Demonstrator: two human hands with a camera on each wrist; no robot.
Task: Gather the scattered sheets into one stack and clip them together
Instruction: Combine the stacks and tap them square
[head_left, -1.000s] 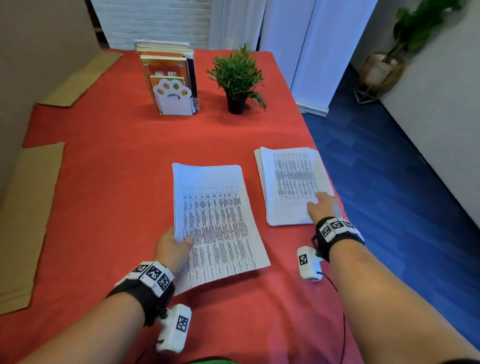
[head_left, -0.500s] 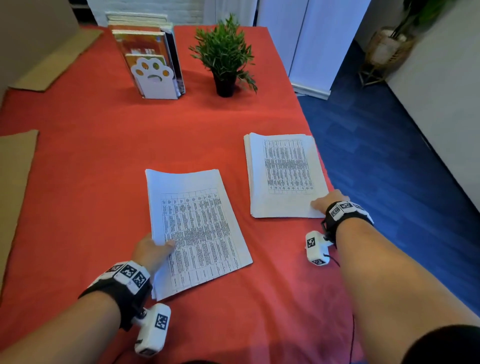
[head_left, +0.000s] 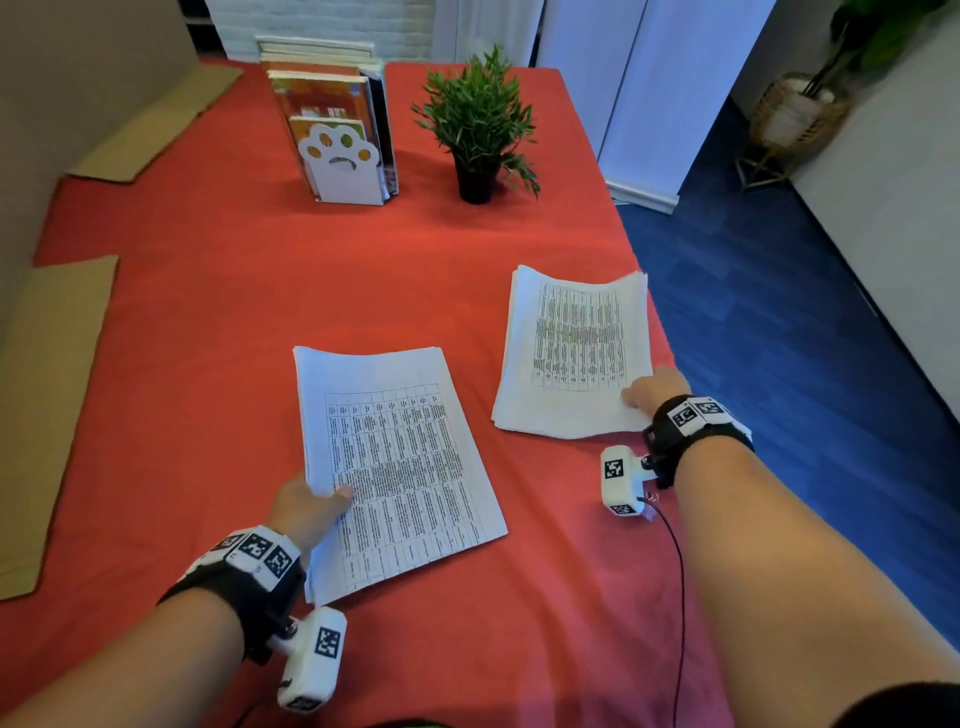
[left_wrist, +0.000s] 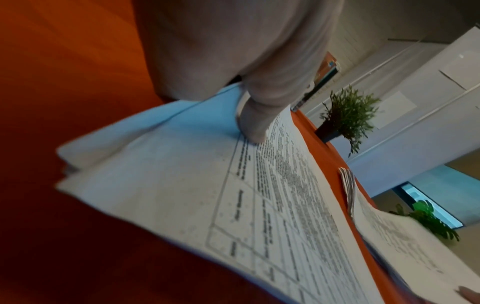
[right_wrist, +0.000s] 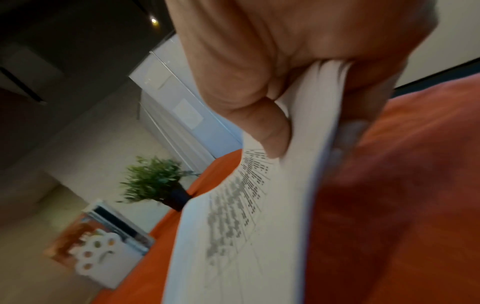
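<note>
Two piles of printed sheets lie on the red tablecloth (head_left: 208, 338). My left hand (head_left: 306, 506) grips the left pile (head_left: 395, 457) at its left edge. The thumb (left_wrist: 254, 123) presses on top, and that edge of the left pile (left_wrist: 233, 205) curls up off the cloth. My right hand (head_left: 654, 389) pinches the near right corner of the right pile (head_left: 576, 353). Its thumb (right_wrist: 272, 133) is on top and its fingers are underneath. The right pile (right_wrist: 246, 226) bows upward, clear of the cloth at the held corner.
A white paw-print bookend with books (head_left: 337, 150) and a small potted plant (head_left: 478, 130) stand at the back. Cardboard sheets (head_left: 47, 395) lie along the left side. The table's right edge (head_left: 660, 332) runs beside the right pile, with blue floor below.
My right hand has slid to the right pile's near corner, pinched it, and lifted it so the pile bows. My left hand keeps its hold on the left pile's edge.
</note>
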